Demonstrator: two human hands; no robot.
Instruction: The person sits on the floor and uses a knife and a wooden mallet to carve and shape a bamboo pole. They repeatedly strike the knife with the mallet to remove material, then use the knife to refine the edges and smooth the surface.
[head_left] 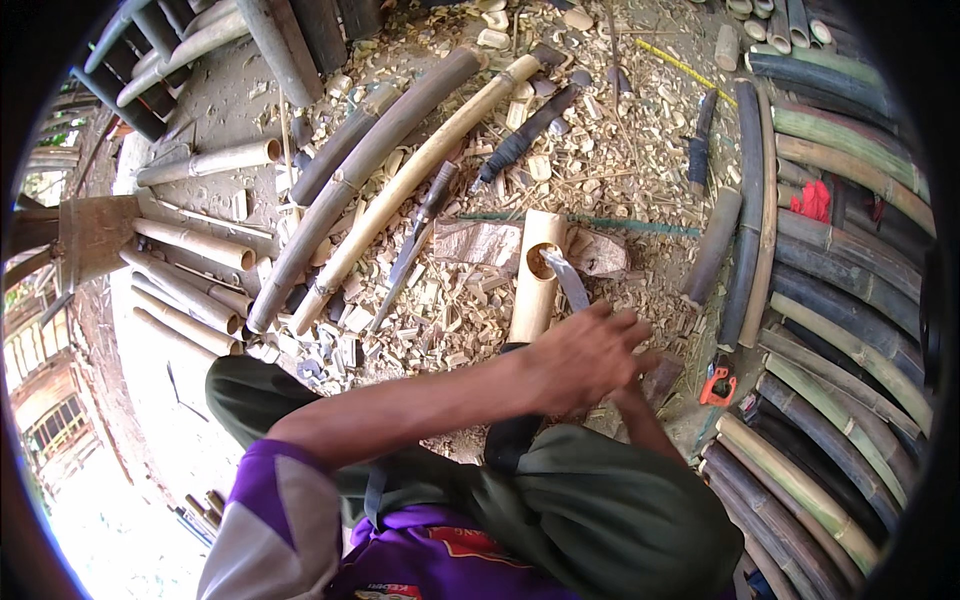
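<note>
The left hand [585,355] closes its fingers around a knife [568,278] — blade just beyond them, in the hole of a pale bamboo tube [535,280]. The right hand is hidden beneath; its grip cannot be told. The tube looks stiff, light, smooth — best held mid-length.

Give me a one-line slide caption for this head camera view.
Left hand over a blade cutting a hole in a pale bamboo section, amid chips and stacked bamboo poles.

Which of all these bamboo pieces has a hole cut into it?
The short pale bamboo section directly ahead of the left hand, where a blade enters its round hole; the other poles lie uncut around it.
</note>
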